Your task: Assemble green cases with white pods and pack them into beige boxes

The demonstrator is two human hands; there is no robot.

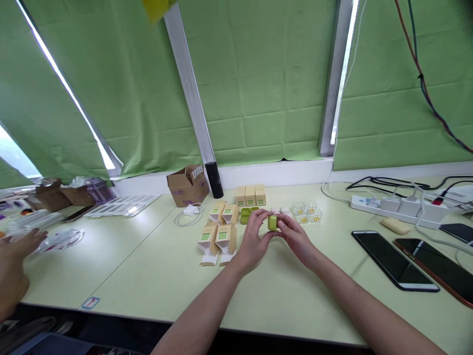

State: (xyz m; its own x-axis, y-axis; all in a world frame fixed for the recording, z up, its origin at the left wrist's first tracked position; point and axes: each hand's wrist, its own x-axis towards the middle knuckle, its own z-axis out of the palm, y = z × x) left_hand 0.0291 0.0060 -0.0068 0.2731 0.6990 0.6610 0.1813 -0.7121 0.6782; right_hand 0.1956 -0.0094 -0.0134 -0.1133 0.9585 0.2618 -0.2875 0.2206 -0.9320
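Observation:
Between my two hands is a small green square case [272, 223], raised a little over the table. The fingers of my left hand [255, 235] close on its left side. My right hand [295, 234] pinches it from the right. Just behind my left hand sit several green open cases [245, 215], partly covered by the fingers. To the left of them lie several kraft paper boxes [217, 236] with green labels and open flaps. Clear plastic cups [306, 212] with gold-coloured centres stand beyond my right hand.
Upright kraft boxes [250, 196] stand farther back, beside a black cylinder [214, 180] and a cardboard carton [188, 187]. A white cable [189, 212] lies coiled nearby. Phones [394, 260] and a power strip [395, 209] occupy the right. Another person's hand [15, 266] is at far left.

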